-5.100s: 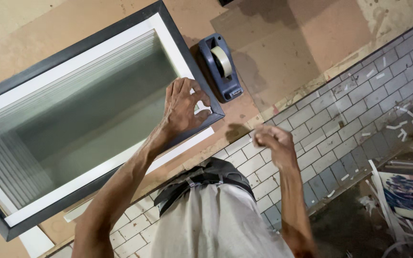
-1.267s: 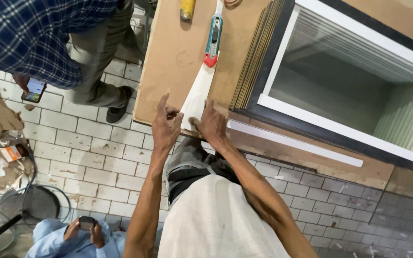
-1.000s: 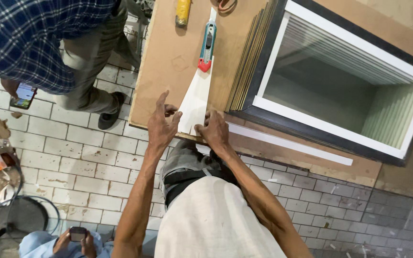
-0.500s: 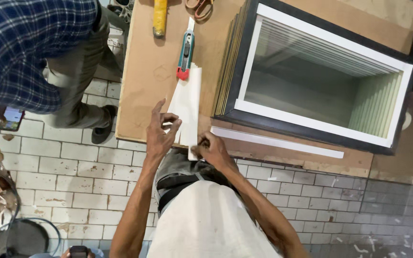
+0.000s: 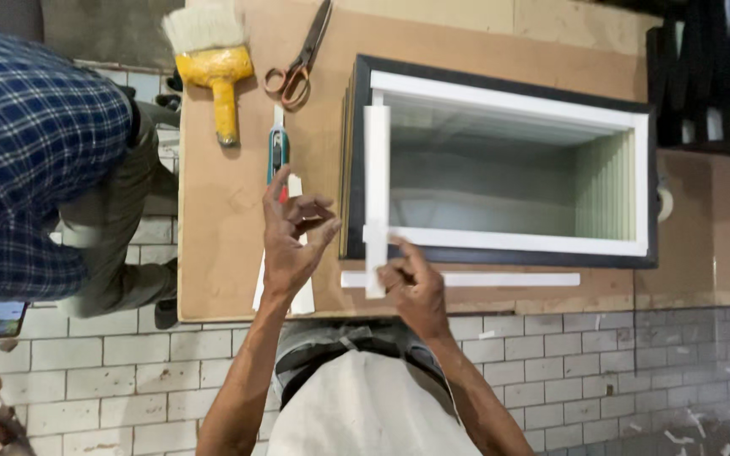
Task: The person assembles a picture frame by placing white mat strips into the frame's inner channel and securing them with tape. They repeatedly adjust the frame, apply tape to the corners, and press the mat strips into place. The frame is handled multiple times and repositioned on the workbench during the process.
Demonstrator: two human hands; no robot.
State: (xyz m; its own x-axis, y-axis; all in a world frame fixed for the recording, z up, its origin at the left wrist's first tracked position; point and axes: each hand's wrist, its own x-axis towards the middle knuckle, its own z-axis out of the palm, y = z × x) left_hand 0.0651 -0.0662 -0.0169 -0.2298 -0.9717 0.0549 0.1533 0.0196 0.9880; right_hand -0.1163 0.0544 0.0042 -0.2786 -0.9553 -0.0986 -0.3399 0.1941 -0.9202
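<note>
Your right hand (image 5: 411, 283) pinches the near end of a white strip (image 5: 376, 181) lying along the frame's (image 5: 500, 253) left side. Your left hand (image 5: 291, 236) hovers with fingers spread apart over a white card (image 5: 297, 291), near the knife (image 5: 277, 152).

Now pinched in right hand (image 5: 411, 283): long white flat strip (image 5: 376, 198), lifted across black-framed white box (image 5: 500, 169). Left hand (image 5: 291, 236) raised off tapered white card (image 5: 285, 279), fingers spread.
</note>
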